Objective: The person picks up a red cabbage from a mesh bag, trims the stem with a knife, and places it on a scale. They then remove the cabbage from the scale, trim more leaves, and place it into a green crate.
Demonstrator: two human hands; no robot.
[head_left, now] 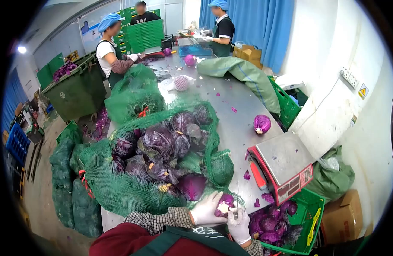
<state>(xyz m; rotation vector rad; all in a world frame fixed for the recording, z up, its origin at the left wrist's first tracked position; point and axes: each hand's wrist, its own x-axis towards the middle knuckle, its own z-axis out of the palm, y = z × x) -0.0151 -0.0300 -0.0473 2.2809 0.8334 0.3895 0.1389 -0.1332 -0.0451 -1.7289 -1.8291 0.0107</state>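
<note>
A red cabbage (225,200) with its pale cut stem end facing up is in my gloved left hand (207,210), whose fingers wrap round its side. Close against the same cabbage, my gloved right hand (239,225) is closed on what looks like a knife (237,199), its thin blade seen nearly edge-on and its handle hidden. Just beyond my hands a green mesh sack (119,187) lies open on the table, full of dark red cabbages (158,141). One brighter purple cabbage (192,186) sits at the sack's near edge.
A green crate (314,226) of peeled cabbages stands at my lower right, below a scale (284,158) with a red-handled tool (258,174) beside it. Another cabbage (262,124) rests on the metal table (230,136). Co-workers (113,51) stand at the far end.
</note>
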